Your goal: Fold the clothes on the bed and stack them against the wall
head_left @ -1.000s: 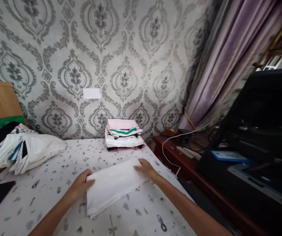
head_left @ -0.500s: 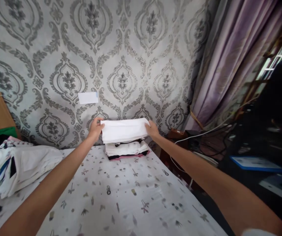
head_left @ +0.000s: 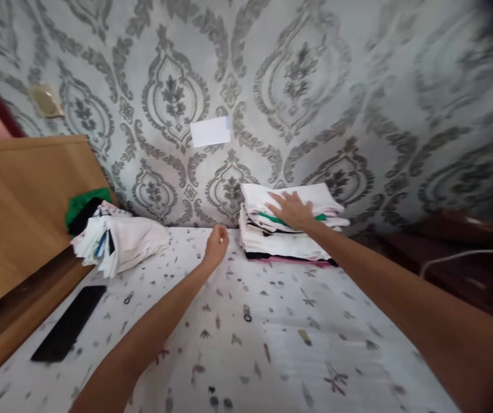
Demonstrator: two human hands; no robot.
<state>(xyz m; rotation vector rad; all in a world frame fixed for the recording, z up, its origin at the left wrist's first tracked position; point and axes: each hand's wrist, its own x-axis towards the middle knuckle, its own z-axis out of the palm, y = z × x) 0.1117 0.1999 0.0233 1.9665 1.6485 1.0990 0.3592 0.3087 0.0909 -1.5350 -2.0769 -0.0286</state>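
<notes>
My right hand [head_left: 292, 211] lies flat with spread fingers on the white folded cloth [head_left: 259, 196] at the top of a stack of folded clothes [head_left: 280, 244]. The stack rests on the patterned bedsheet [head_left: 229, 355] against the wall; white, black, green and pink edges show in its layers. Just left of the stack, my left hand [head_left: 216, 246] is apart from it, its fingers curled in and no cloth in them. Farther left lies a loose pile of clothes [head_left: 138, 241], mostly white, with green and black pieces behind.
A black phone-like slab [head_left: 69, 324] lies on the sheet at the left, near a wooden headboard [head_left: 35, 201]. The wallpapered wall [head_left: 263, 74] rises behind the bed, with a white paper [head_left: 210, 132] on it. A pale cable [head_left: 465, 252] runs beyond the bed's right side.
The white folded cloth, held by both hands before, now lies on the stack. My left hand has let go and moved left; my right hand has flattened on top. The view has swung left.
</notes>
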